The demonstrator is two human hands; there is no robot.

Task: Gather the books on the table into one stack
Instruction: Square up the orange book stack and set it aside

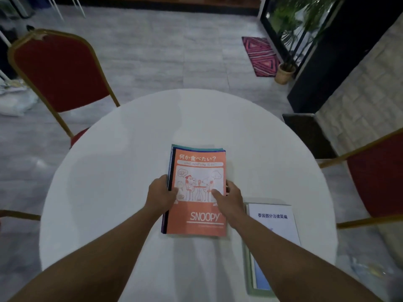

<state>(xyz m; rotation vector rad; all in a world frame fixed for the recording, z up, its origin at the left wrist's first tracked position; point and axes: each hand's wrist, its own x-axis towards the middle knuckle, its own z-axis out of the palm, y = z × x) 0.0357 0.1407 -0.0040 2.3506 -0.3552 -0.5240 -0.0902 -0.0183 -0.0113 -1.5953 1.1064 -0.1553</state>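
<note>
Count of items in view

1 round white bench. 2 groups of books: 1 stack topped by an orange cover, with at least 3 more cover edges showing beneath it, exact number unclear; 1 separate pile topped by a white book, layers under it uncountable. 2 hands. 2 red chairs. 1 patterned rug. 1 potted plant.

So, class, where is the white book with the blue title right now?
In the head view, the white book lies right of the orange Snoopy stack, partly under the right forearm.
</note>
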